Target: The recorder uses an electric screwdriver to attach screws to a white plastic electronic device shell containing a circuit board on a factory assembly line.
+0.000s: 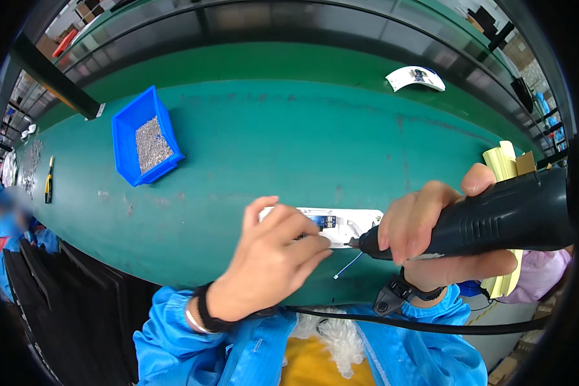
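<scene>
A white plastic housing (363,219) lies on the green bench in front of me. A small blue circuit board (327,222) sits inside it. My left hand (267,257) grips the left part of the housing, its fingers curled over and hiding that end. My right hand (424,225) is wrapped round a black electric screwdriver (495,215), held nearly level. The screwdriver's tip meets the housing's near edge, right of the board; whether it sits on a screw is too small to tell. A thin blue wire (349,265) with a small white connector sticks out toward me.
A blue bin (125,151) of small metal screws stands at the left. Beyond it lie a yellow-and-black pen-like tool (49,180) and scattered small parts (30,167). Another white housing (415,78) rests at the far right. Yellow padding (500,161) covers something at right. A co-worker sits far left.
</scene>
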`<state>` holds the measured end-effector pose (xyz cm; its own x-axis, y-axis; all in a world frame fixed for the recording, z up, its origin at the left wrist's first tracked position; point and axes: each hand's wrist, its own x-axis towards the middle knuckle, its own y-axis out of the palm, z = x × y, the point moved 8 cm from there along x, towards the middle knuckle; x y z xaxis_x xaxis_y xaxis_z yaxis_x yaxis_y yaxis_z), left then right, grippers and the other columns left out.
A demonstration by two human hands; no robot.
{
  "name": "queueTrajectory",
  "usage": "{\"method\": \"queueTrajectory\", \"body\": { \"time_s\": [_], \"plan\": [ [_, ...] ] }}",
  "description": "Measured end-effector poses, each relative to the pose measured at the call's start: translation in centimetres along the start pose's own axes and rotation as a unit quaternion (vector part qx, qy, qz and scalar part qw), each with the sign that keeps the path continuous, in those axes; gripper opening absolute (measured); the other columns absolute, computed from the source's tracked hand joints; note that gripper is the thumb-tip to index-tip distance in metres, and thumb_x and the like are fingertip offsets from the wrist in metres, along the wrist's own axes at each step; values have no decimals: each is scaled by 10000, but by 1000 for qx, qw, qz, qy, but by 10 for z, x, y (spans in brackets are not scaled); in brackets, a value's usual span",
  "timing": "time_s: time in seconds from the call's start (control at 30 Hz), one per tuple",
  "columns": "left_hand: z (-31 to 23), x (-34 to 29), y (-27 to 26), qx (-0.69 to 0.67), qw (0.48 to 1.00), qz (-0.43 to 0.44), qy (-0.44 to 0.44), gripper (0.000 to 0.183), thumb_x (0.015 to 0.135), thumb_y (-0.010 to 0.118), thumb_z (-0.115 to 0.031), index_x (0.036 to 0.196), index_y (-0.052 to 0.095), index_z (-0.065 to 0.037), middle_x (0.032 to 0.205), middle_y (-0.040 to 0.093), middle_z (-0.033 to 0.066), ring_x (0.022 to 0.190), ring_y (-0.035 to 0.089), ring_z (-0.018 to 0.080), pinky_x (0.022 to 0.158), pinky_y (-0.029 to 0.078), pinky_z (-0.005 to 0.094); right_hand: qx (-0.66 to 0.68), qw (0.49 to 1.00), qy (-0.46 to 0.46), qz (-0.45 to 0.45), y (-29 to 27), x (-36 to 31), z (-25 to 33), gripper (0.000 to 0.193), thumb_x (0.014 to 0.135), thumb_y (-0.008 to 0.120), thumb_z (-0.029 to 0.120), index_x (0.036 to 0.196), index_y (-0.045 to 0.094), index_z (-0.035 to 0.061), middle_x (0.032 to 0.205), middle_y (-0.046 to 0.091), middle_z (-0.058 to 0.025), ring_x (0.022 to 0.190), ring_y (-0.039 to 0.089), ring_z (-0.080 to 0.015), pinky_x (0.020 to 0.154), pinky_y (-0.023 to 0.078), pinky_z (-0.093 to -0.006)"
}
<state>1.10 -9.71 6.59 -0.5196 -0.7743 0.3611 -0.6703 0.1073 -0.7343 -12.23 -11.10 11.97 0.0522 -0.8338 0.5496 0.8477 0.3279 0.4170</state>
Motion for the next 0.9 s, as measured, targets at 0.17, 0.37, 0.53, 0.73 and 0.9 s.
{"method": "queueTrajectory", "body": {
  "time_s": [0.17,0.37,0.53,0.73,0.9],
  "plan": [
    [5,-5,14,-23,999,-1,-23,127,597,707,-131,707,642,-125,717,536,-38,766,505,147,897,256,411,20,998,16,63,14,1,-12,658,733,484,609,1083,293,86,615,516,-93,483,541,-188,477,466,-302],
    [7,-3,10,-12,999,-33,-5,132,570,705,-114,680,632,-111,690,535,-44,763,503,149,910,238,430,14,999,16,39,13,-2,-20,656,725,484,619,1066,297,91,605,514,-87,482,539,-183,475,463,-291],
    [10,-5,12,13,999,-37,-9,147,550,699,-111,666,608,-109,689,516,-33,759,499,153,911,232,453,-7,999,36,34,17,-3,-28,658,718,495,617,1056,296,89,600,512,-84,480,535,-180,477,462,-285],
    [12,-7,11,60,997,-55,-11,156,552,690,-126,672,593,-102,694,504,-16,759,498,161,908,239,473,-23,996,30,81,21,4,-39,672,703,511,621,1043,302,80,599,514,-86,464,524,-176,465,455,-279],
    [21,-11,-17,37,994,-97,-35,158,555,686,-122,664,583,-72,773,562,9,751,520,174,865,322,420,-51,998,17,24,17,7,-39,699,704,481,646,1073,312,76,578,493,-74,443,502,-170,435,438,-282]
  ]
}}
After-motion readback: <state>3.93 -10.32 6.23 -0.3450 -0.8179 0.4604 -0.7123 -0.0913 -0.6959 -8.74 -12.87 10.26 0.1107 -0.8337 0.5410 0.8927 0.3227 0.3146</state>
